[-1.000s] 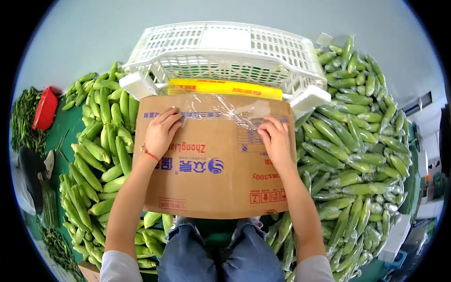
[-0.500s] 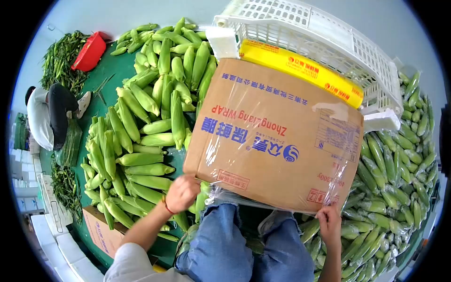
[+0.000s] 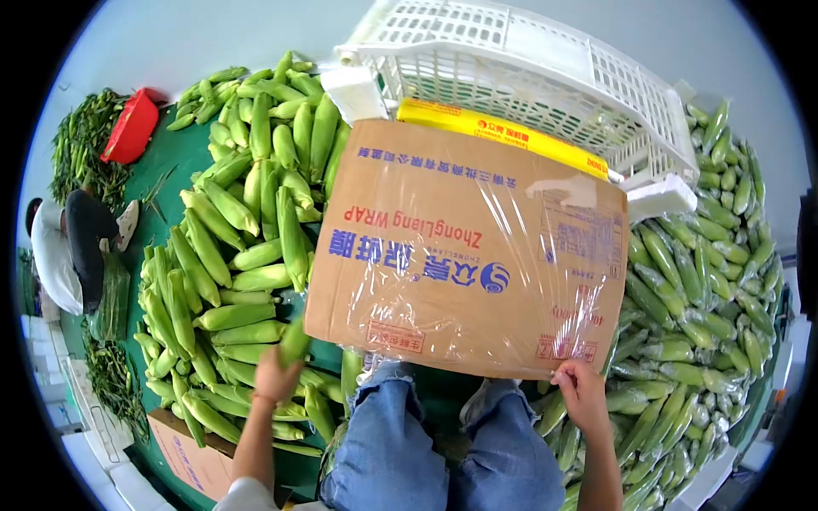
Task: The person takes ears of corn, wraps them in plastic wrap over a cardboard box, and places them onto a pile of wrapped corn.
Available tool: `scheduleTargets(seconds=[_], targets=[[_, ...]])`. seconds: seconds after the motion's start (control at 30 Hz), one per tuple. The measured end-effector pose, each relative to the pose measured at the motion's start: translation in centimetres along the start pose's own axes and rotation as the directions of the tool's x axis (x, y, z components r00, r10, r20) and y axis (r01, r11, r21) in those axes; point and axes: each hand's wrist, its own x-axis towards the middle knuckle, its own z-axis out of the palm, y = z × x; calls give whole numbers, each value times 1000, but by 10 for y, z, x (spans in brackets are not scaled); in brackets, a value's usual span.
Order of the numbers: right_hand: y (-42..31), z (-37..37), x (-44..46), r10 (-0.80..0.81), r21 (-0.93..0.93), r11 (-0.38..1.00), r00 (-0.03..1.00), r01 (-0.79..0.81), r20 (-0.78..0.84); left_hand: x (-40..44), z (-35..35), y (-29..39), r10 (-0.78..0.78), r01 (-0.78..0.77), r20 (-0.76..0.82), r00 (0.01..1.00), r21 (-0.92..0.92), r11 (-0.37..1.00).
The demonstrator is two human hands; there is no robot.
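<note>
My left hand (image 3: 277,379) is closed round an ear of corn (image 3: 294,341) in its green husk, raised beside the near left corner of a cardboard box (image 3: 477,247). Clear cling film (image 3: 490,336) lies stretched over the box top, wrinkled along the near edge. At the near right corner, my right hand (image 3: 584,396) pinches the film's edge between thumb and finger. A yellow film roll carton (image 3: 503,134) lies along the far side of the box.
Unwrapped corn (image 3: 243,319) is heaped to the left, film-wrapped corn (image 3: 682,341) to the right. A white plastic crate (image 3: 528,64) stands behind the box. Far left are a red basin (image 3: 129,128), a crouching person (image 3: 64,255) and another cardboard box (image 3: 189,456).
My left hand has left the box's near edge, moved left and down to the corn heap, and taken hold of an ear. My right hand stays at the near right corner.
</note>
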Motion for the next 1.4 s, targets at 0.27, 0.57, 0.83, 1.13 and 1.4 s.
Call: scheduleTargets(seconds=[0.27,0.57,0.83,1.13,1.4], targets=[[4,10,-3,-2,39,999,998,5,-62,-28,-134,177,633,-698,-335,698,-123,705],[-40,-27,-15,-7,636,769,997,54,-77,33,-88,346,967,-968,-48,251,14,252],[-60,34,123,-535,-442,813,788,380,-306,10,-47,249,764,-855,-489,421,68,514],[-49,38,151,-689,-447,720,624,531,-368,142,-131,363,885,-905,-217,411,-210,369],[-92,19,106,-228,-489,817,950,307,215,13,-98,320,812,-830,194,551,25,557]])
